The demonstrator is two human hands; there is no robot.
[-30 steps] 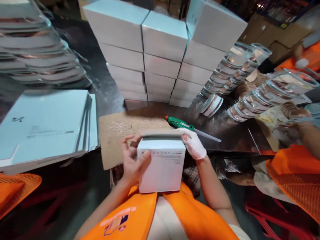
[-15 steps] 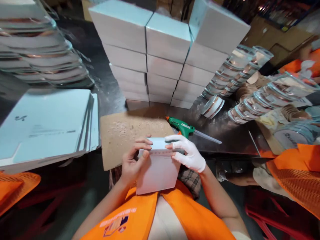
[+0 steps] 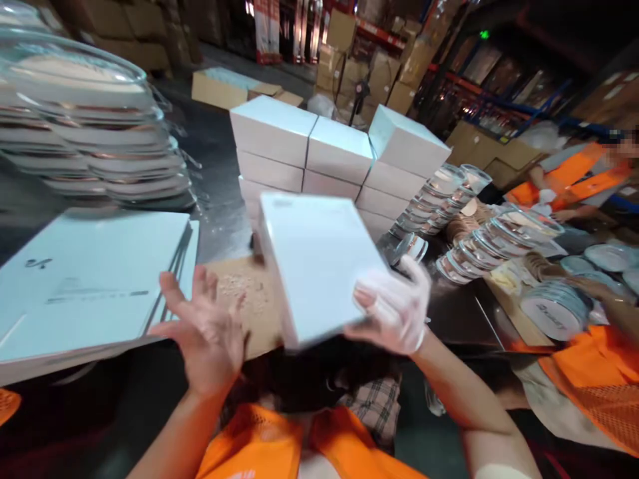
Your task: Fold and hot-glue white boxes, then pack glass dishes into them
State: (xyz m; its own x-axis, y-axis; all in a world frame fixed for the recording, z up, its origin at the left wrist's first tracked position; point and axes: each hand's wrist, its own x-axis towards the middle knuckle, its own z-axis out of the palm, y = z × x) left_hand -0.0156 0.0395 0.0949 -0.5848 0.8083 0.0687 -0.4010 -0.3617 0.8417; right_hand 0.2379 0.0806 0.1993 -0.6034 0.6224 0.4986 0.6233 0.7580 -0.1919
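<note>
A closed pale blue box (image 3: 319, 266) is lifted and tilted in front of me, its broad face toward the camera. My right hand (image 3: 394, 309), in a white glove, grips its lower right corner from beneath. My left hand (image 3: 207, 326) is bare, fingers spread, just left of the box and apart from it. Beyond them stand stacks of finished pale blue boxes (image 3: 319, 150) on the dark table. A brown cardboard sheet (image 3: 244, 299) with glue crumbs lies under the raised box.
A pile of flat unfolded box blanks (image 3: 94, 279) lies at left, with stacked clear lids (image 3: 94, 140) behind it. Rows of clear round containers (image 3: 479, 213) lean at right. A person in an orange vest (image 3: 569, 176) works at far right; another orange sleeve (image 3: 594, 379) is nearer.
The box was held low against my chest with both hands at its flap. Now it is raised and tilted in my right hand, my left hand has come off it, and the view has tipped upward.
</note>
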